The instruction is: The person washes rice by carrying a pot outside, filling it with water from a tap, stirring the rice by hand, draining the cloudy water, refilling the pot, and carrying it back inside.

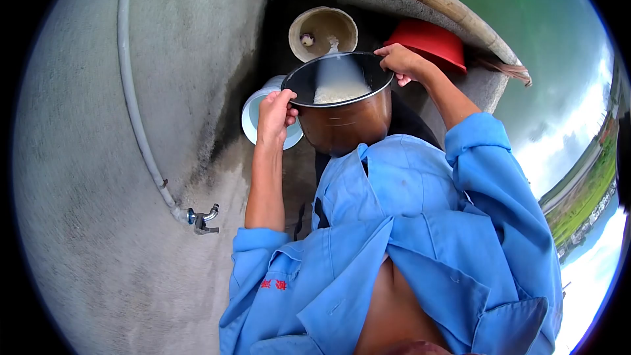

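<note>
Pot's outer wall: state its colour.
The pot's outer wall is brown, best seen in the head view.

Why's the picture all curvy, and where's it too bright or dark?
Head view: probably a wide lens, bowing the pipe and bamboo pole, with black corners; head view: sky washes white at lower right, deep shadow beyond the pot.

Head-worn camera, looking forward and steeply down over the wearer's jacket (414,223), which lies nearest the lens and fills the field from about 4 to 7 o'clock. The pot (342,118) stands a little farther off, just off centre toward 12 o'clock, and is seen obliquely from above, into its mouth. The wide, round field, black at the corners, takes in the wall (79,158) at 9 o'clock and, most distant, a steeply tilted bank (588,200) between 3 and 4 o'clock.
</note>
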